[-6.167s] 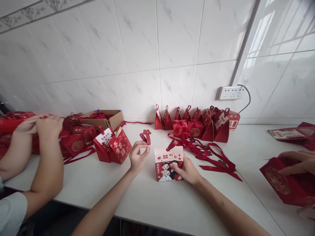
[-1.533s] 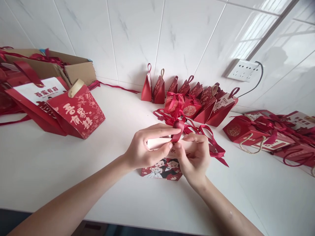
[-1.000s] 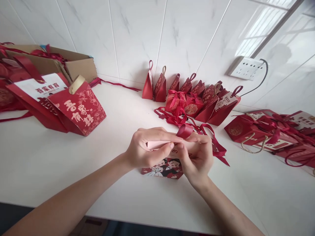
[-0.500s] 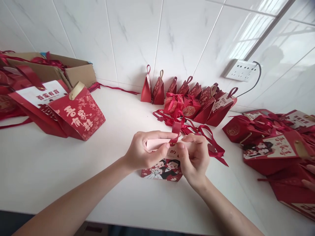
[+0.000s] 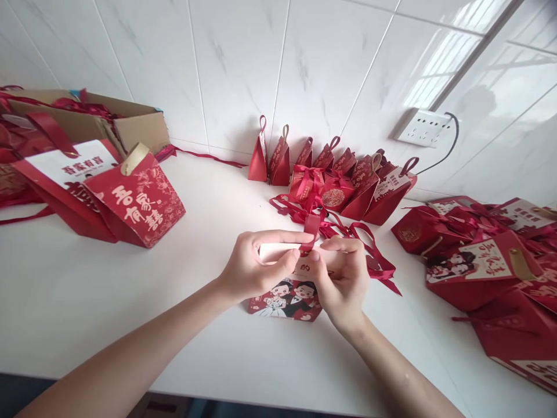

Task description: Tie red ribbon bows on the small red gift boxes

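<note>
A small red box (image 5: 285, 302) with a cartoon couple on its front stands upright near the middle of the white table. My left hand (image 5: 265, 264) pinches the left part of its pale top edge, with fingers behind and thumb in front. On the right part of the same edge, my right hand (image 5: 342, 278) is closed with its thumb on the front. Between the two hands a red strap loop (image 5: 310, 229) sticks up from the top. Parts of the box's upper front are hidden by my thumbs.
Small red boxes (image 5: 281, 165) and loose red ribbons (image 5: 369, 247) lie behind on the table (image 5: 209, 348). Larger red boxes (image 5: 145, 200) and a cardboard carton (image 5: 141, 130) are at left. More red boxes (image 5: 474, 273) are piled at right. A power strip (image 5: 424, 128) is on the wall.
A person's fingers at the right edge have gone out of view. My hands and the box have hardly moved.
</note>
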Demonstrator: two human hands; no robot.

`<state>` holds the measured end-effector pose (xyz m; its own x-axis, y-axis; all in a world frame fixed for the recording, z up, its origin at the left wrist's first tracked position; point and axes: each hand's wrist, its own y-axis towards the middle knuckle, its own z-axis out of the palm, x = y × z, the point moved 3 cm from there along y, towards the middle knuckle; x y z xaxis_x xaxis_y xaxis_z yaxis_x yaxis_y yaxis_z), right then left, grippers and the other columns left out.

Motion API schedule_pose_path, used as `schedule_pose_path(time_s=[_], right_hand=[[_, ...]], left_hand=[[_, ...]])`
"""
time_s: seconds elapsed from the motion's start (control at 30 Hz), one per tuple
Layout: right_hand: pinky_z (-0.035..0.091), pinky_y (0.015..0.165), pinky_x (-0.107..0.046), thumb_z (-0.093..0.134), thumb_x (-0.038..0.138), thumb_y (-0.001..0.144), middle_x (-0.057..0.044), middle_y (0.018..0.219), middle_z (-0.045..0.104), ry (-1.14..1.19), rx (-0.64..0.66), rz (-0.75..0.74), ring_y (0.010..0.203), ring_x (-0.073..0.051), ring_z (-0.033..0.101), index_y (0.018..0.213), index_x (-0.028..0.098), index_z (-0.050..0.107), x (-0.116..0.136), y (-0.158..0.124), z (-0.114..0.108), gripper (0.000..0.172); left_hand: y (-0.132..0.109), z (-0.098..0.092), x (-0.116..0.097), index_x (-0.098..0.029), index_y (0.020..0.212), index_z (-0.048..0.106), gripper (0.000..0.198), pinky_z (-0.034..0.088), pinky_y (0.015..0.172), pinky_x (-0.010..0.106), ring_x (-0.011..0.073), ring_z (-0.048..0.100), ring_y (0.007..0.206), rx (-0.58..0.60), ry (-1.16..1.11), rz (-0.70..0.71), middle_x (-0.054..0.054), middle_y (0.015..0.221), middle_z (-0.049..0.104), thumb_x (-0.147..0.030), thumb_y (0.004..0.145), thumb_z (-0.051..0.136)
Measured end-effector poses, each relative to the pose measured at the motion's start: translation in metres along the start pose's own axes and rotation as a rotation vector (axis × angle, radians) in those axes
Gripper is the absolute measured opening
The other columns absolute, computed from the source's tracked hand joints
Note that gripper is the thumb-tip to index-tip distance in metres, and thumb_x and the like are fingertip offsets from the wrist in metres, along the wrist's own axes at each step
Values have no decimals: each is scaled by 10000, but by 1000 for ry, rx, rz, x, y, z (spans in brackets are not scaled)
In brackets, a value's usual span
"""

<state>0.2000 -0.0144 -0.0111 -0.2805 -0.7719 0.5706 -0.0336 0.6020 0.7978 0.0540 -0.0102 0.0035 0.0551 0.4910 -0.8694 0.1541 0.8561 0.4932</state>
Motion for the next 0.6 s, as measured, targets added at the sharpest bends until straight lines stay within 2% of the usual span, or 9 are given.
schedule_pose_path(time_s=[0.07,0.1,0.17,0.23,0.27,0.33,0.4,0.5,0.6], right_hand=[[417,539,-249,501,245,920,5,797,499,22,6,2,618,-120,484,931,240,450,-2,-1,-2,52],[419,540,-256,480,289,931,-5,819,495,53,29,7,637,-130,494,988,244,451,-4,-1,-3,78],[425,529,-272,445,384,936,-15,831,496,142,127,36,659,-156,512,1175,253,386,-8,2,-7,279],[452,555,-292,458,426,918,-23,836,522,170,302,101,686,-179,534,1287,241,309,-13,7,-11,439],[467,588,-306,483,419,905,-33,850,546,136,409,136,713,-189,547,1278,229,348,-16,9,-13,440],[484,674,-336,540,389,877,-60,909,594,27,597,195,784,-210,567,1144,205,512,-23,13,-17,326],[488,718,-350,569,390,860,-70,964,625,3,683,271,826,-219,575,1015,196,604,-30,15,-18,251],[508,733,-357,583,443,850,-70,1025,643,151,593,481,865,-223,595,1020,207,626,-40,13,-17,295],[521,775,-375,627,479,811,-72,1040,653,343,331,692,910,-240,616,1023,206,622,-51,12,-16,346]], left_hand=[[0,0,-1,-147,967,727,222,616,716,247,203,723,825,-2,39,3,65,910,752,-145,767,630],[0,-1,-1,-144,965,727,219,614,721,250,206,722,831,-3,50,3,68,912,751,-155,768,632],[0,-1,0,-139,967,725,215,606,749,252,213,713,882,-8,47,0,77,949,745,-178,776,633],[0,-4,0,-140,969,722,211,596,780,251,214,701,932,-38,34,-6,81,986,738,-205,788,634],[0,-5,0,-144,969,720,209,590,792,251,213,696,948,-70,30,-11,80,998,736,-219,793,635],[2,-11,2,-156,981,711,219,573,832,259,214,679,992,-163,48,-16,75,1028,728,-246,792,648],[4,-16,6,-173,1066,671,297,555,859,281,222,658,1030,-242,75,-29,74,1059,715,-276,788,657],[8,-22,19,-219,1288,485,527,531,881,343,236,631,1065,-268,43,-64,83,1150,666,-343,797,634],[10,-25,37,-230,1351,328,693,429,1003,443,275,510,1226,-301,33,-109,128,1353,506,-440,762,627]])
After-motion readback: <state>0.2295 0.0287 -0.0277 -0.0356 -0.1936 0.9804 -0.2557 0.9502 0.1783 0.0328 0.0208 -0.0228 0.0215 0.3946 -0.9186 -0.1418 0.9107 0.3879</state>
